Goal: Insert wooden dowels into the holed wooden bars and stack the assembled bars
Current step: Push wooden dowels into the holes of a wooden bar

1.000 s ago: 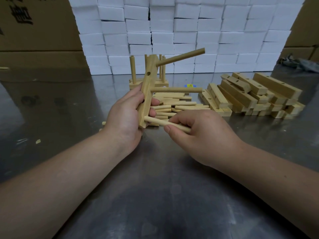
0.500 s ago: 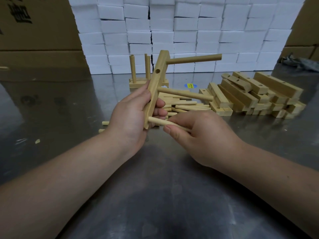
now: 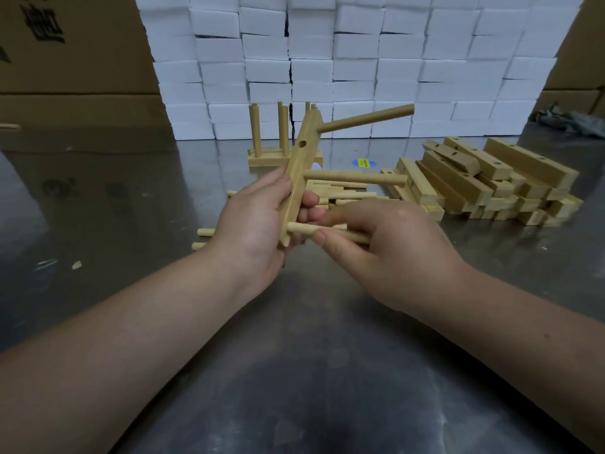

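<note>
We find the left hand (image 3: 258, 221) gripping a tilted holed wooden bar (image 3: 296, 181), fingers curled round its lower half, above the steel table (image 3: 294, 371). Two dowels (image 3: 366, 118) project rightward from the bar. The right hand (image 3: 386, 253) pinches a third dowel (image 3: 302, 228) at the bar's lowest hole. Spare bars (image 3: 484, 181) lie to the bar's right, and an assembled bar (image 3: 278, 158) stands behind it.

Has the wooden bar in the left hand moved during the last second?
Yes: the bar has shifted slightly right against the finished piece with upright dowels standing behind it.
</note>
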